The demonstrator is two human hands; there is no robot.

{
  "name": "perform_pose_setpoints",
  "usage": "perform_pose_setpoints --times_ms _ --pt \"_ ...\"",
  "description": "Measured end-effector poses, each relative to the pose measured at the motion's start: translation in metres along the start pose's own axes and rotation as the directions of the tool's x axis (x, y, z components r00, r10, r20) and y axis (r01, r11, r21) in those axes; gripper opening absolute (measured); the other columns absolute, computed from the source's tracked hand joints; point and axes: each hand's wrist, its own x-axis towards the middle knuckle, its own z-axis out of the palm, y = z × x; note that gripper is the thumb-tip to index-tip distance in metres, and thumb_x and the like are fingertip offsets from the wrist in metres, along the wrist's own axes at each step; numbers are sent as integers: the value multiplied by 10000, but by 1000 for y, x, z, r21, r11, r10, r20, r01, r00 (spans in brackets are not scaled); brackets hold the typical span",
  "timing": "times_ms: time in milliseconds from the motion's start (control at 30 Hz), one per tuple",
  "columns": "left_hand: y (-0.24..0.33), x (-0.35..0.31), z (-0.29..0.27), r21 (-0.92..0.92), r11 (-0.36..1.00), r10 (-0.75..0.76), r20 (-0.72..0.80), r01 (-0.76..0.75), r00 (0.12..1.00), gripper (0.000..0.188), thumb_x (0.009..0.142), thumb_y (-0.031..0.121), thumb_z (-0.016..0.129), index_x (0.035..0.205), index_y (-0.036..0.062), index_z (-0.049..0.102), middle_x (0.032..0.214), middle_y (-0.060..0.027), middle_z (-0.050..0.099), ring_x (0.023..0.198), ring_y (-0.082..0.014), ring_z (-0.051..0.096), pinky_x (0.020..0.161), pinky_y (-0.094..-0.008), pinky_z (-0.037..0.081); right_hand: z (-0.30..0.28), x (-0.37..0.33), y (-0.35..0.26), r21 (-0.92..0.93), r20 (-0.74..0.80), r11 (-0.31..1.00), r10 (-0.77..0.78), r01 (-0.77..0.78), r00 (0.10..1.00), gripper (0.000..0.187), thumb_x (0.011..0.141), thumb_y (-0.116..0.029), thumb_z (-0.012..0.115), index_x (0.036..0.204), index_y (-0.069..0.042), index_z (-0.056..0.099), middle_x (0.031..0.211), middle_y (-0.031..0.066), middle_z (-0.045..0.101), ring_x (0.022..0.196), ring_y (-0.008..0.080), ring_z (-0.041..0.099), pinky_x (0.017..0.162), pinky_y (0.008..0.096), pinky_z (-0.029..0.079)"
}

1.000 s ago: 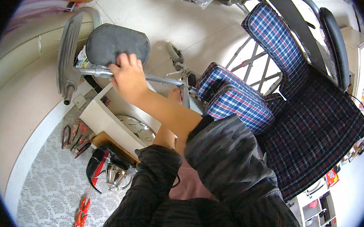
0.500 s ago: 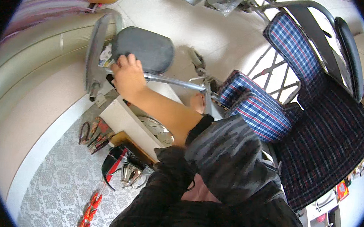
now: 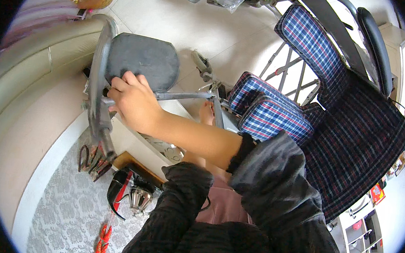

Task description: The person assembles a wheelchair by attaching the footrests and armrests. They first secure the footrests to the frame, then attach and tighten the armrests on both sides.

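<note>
1. Pale tiled floor (image 3: 173,18) fills the top of the view, with a grey patterned rug (image 3: 65,211) at lower left and a beige sofa (image 3: 30,63) along the left.
2. One hand (image 3: 135,101) reaches forward, fingers curled onto the grey metal frame (image 3: 100,93) just below a dark grey padded cushion (image 3: 143,61); which hand it is cannot be told.
3. A grey tube (image 3: 183,96) runs right from the hand toward a folded wheelchair with a blue plaid seat (image 3: 271,115).
4. Pliers (image 3: 93,160) lie on the rug below the frame.
</note>
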Motion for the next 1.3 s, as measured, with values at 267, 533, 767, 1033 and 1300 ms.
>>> perform_pose_setpoints --times_ms 267,533,767,1033,1300 --pt "0 10 1 4 1000 6 19 -6 1000 87 946 158 466 919 83 501 797 -40 480 694 -148 441 615 -296 343 75 43 32 -247 -54 959 131 -140 990 219 752 -266 736 893 -100 721 1008 39 552 1036 259 465 834 412 375" --pt "-3 12 -1 18 1000 -12 42 11 999 77 943 149 470 949 78 500 833 -48 487 732 -154 450 644 -300 350 57 39 11 -131 0 965 230 -228 973 209 760 -238 724 903 -88 708 1048 52 534 1075 277 433 850 455 383" --pt "-7 4 1 5 999 -38 81 38 996 80 941 141 474 976 73 499 865 -55 494 764 -160 458 670 -303 355 6 6 -11 -6 65 993 120 -120 991 203 716 -163 722 896 -71 700 1042 67 535 1054 291 439 857 453 395" --pt "-7 -7 7 -42 995 -84 153 92 985 96 937 132 477 1006 68 498 901 -62 502 802 -166 467 699 -307 361 -40 -52 -27 293 -149 954 -27 71 988 182 674 -55 677 853 -70 707 994 55 557 1006 282 450 773 480 396" --pt "-10 -16 19 -77 984 -138 225 159 965 120 934 123 481 1037 63 496 937 -70 510 839 -172 475 728 -310 368 -57 -85 -23 388 -133 912 -84 130 988 362 746 -176 656 1100 -102 660 1257 145 547 1211 372 426 840 551 405"
